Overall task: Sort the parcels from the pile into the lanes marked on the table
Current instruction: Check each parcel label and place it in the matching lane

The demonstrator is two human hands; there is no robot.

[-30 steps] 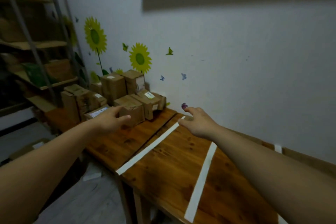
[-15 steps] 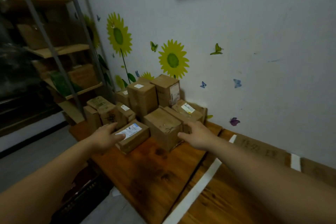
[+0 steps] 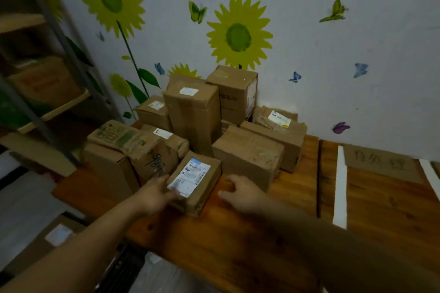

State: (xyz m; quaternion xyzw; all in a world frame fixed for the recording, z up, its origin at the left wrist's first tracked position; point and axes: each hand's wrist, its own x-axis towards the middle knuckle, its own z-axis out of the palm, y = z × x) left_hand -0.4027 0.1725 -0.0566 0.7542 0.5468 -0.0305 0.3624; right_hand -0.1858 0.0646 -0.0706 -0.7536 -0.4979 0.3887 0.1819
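Bracketing front parcel [image 3: 197, 183]: left hand [image 3: 154, 197], right hand [image 3: 240, 194].

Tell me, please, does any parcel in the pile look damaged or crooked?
Yes. The green-printed parcel at the far left seems to lie tilted on a plain box, and its cardboard looks crushed and wrinkled.

Two bare forearms, no clothing on the visible length: left forearm [image 3: 78, 240] from lower left of frame, right forearm [image 3: 321, 233] from lower right, in shadow. Left hand [image 3: 154, 197] and right hand [image 3: 242, 194] bare, centre frame. Fingers motion-blurred.
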